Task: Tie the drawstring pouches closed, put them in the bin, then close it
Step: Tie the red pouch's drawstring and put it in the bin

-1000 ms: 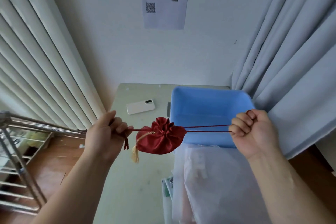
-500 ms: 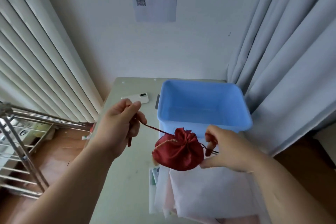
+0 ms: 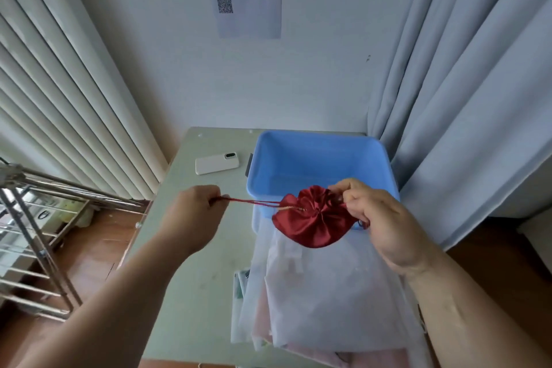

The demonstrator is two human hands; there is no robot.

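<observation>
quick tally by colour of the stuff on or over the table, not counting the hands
red: 1, drawstring pouch
blue: 1, bin
white: 2, phone and pile of sheer fabric, counted as one since its layers cannot be told apart
total: 4
</observation>
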